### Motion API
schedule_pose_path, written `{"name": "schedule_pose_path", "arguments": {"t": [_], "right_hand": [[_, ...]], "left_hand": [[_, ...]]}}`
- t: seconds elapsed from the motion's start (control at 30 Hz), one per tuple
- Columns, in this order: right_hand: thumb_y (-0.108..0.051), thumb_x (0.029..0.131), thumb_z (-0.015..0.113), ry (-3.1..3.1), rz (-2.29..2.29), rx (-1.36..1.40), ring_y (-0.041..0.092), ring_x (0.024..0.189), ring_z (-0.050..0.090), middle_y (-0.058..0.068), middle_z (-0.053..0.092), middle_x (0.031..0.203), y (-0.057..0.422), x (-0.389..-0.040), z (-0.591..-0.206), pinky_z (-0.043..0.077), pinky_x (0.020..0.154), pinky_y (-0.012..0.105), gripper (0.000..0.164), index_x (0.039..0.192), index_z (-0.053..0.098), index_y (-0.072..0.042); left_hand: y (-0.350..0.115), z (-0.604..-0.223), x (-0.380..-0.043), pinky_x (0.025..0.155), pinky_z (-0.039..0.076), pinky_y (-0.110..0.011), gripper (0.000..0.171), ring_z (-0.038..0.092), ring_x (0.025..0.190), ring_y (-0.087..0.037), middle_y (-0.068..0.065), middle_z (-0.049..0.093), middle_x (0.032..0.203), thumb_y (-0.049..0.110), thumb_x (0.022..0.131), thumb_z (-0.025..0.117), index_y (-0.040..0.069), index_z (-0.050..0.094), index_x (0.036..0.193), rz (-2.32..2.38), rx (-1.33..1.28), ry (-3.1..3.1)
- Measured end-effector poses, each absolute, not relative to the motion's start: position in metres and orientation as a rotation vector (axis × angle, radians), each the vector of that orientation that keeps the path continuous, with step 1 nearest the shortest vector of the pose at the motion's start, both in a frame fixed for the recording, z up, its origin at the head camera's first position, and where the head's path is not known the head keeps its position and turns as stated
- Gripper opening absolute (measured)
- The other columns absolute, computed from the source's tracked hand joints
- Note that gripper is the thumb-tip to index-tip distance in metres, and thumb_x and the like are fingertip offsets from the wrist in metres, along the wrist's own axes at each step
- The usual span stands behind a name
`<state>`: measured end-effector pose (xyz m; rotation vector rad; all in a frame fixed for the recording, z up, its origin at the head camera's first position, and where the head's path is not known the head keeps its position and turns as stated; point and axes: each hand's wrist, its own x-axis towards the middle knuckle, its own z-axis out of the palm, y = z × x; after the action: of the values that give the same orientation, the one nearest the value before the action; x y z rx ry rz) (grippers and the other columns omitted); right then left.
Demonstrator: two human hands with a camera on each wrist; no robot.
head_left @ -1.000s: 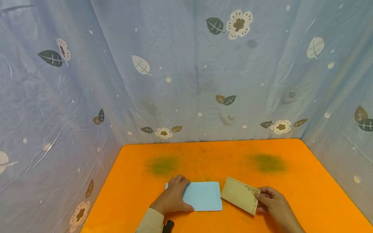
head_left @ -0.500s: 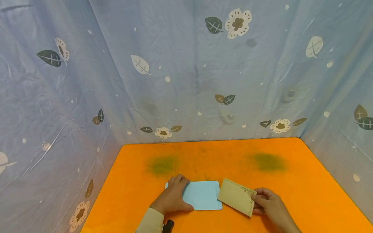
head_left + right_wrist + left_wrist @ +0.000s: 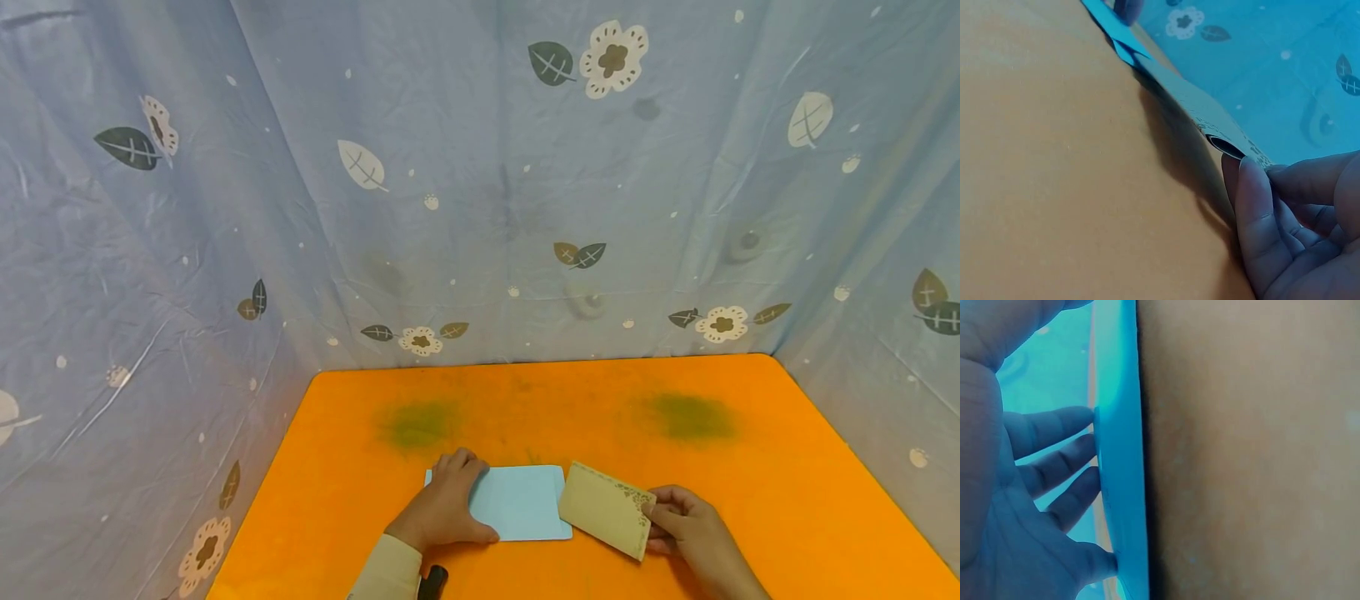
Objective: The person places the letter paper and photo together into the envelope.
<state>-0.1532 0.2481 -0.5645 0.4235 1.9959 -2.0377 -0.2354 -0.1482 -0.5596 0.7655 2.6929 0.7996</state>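
One tan paper piece [image 3: 606, 508] carries brown edge patterning

Blue envelope [image 3: 521, 503]: we see a plain, pale blue rectangle lying on the table [image 3: 757, 467], long sides running left to right; the left hand [image 3: 446, 508] rests across its left end, fingertips touching it.
Envelope's right end: we make out a second edge showing just beyond the first.
Card [image 3: 606, 510]: tan, with a brown floral print toward its right end; we see it slanted, its right end nearer, pinched there by the right hand [image 3: 686, 525].
Card's left end: overlaps the envelope's right end in our view.
Card's near side: we see layers parted beside the fingers.
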Motion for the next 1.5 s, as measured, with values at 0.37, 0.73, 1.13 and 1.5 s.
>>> {"name": "schedule_pose_path", "arguments": {"t": [0.37, 0.73, 1.13, 1.5], "right_hand": [[-0.014, 0.112, 0.064, 1.946, -2.015, 0.367, 0.032, 0.097, 0.071, 0.015, 0.068, 0.11, 0.252, -0.154, -0.567, 0.062, 0.082, 0.045, 0.031, 0.133, 0.058, 0.008], [-0.017, 0.111, 0.066, 2.055, -1.946, 0.371, 0.033, 0.08, 0.071, 0.014, 0.07, 0.104, 0.239, -0.155, -0.568, 0.062, 0.067, 0.042, 0.044, 0.143, 0.057, 0.012], [0.001, 0.105, 0.068, 2.166, -1.902, 0.463, 0.031, 0.077, 0.068, 0.016, 0.068, 0.098, 0.228, -0.161, -0.562, 0.061, 0.067, 0.039, 0.06, 0.155, 0.04, 0.018], [0.004, 0.104, 0.069, 2.219, -1.936, 0.566, 0.031, 0.086, 0.072, 0.017, 0.069, 0.102, 0.229, -0.163, -0.564, 0.063, 0.074, 0.039, 0.027, 0.128, 0.064, 0.016]], "left_hand": [[-0.149, -0.559, -0.236, 0.094, 0.051, -0.042, 0.095, 0.04, 0.123, -0.026, 0.0, 0.047, 0.139, 0.06, 0.077, 0.095, 0.01, 0.06, 0.15, 0.803, 0.758, 2.68], [-0.149, -0.557, -0.235, 0.093, 0.051, -0.043, 0.093, 0.041, 0.121, -0.026, 0.0, 0.048, 0.137, 0.058, 0.077, 0.097, 0.008, 0.061, 0.148, 0.829, 0.794, 2.683], [-0.149, -0.559, -0.235, 0.093, 0.052, -0.041, 0.093, 0.04, 0.121, -0.026, 0.0, 0.047, 0.138, 0.057, 0.077, 0.097, 0.009, 0.061, 0.148, 0.848, 0.775, 2.676], [-0.149, -0.559, -0.235, 0.093, 0.051, -0.042, 0.094, 0.04, 0.121, -0.025, 0.001, 0.047, 0.139, 0.059, 0.077, 0.096, 0.011, 0.06, 0.15, 0.827, 0.753, 2.68]]}}
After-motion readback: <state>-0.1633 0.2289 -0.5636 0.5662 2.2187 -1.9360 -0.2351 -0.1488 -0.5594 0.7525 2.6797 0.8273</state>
